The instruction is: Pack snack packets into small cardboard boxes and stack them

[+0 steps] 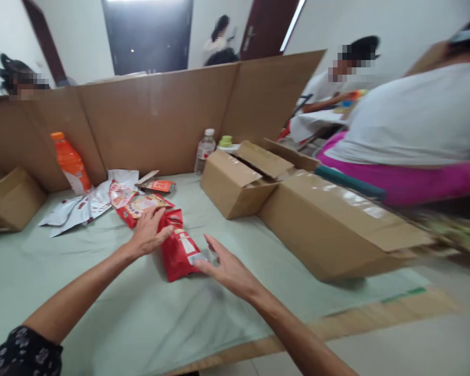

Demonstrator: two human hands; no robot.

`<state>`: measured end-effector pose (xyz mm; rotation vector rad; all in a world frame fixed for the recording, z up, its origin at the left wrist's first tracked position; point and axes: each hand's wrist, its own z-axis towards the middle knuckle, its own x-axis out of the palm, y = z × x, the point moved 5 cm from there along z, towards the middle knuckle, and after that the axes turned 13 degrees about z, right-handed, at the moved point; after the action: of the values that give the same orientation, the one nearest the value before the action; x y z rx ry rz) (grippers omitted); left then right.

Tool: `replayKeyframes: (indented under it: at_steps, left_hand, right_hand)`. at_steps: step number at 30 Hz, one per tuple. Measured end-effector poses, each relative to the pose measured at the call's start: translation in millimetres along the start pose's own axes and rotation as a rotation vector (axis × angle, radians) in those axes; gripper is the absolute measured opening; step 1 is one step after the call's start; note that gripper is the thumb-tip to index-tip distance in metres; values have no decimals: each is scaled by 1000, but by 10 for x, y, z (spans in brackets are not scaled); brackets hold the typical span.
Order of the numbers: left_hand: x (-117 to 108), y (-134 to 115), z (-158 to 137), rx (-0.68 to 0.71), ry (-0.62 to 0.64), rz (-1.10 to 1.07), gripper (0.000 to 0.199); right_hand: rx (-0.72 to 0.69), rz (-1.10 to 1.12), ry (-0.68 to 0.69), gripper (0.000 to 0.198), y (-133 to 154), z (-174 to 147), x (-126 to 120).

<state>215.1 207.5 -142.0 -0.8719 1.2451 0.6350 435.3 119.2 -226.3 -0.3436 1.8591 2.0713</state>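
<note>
A red pouch [177, 256] with a white design lies on the green-covered table between my hands. My left hand [151, 232] is at its upper left side, fingers spread, with the thumb over the pouch's edge. On the other side, my right hand [229, 269] is open, its thumb at the pouch's lower right corner; whether it presses there I cannot tell. Just beyond my left hand lies a red and yellow packet [147, 204], partly hidden by my fingers. A red and clear packet [122, 194] overlaps it on the left.
Silver pouches [76, 209] and an orange-labelled packet [160, 185] lie farther back. An orange bottle [71, 164] and a clear bottle [206, 151] stand by the cardboard partition [152, 120]. Cardboard boxes [235, 183] [337, 224] line the right; another box [15, 201] is left. People sit beyond.
</note>
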Motion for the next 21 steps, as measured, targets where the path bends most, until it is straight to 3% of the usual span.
replayKeyframes:
  at_steps: [3, 6, 9, 12, 15, 19, 21]
  left_hand:
    - [228, 47, -396, 6, 83, -99, 63]
    - [295, 26, -886, 53, 127, -174, 68]
    - [176, 53, -1478, 92, 124, -220, 69]
    - [-52, 212, -1981, 131, 79, -242, 57]
    - [-417, 708, -2176, -3, -90, -177, 40]
    - [-1208, 1861, -2104, -384, -378, 11, 35]
    - [-1675, 2464, -2061, -577, -500, 111, 38]
  right_hand:
    - [67, -25, 1, 94, 78, 89, 420]
    - [-15, 39, 72, 79, 229, 85, 660]
    - [-135, 129, 274, 68, 335, -106, 869]
    - [-203, 125, 450, 67, 444, -171, 1136]
    - [-317, 48, 432, 64, 629, 172, 1409]
    - [-505, 3, 60, 57, 760, 829, 1567]
    - [-496, 45, -77, 60, 646, 964, 1607]
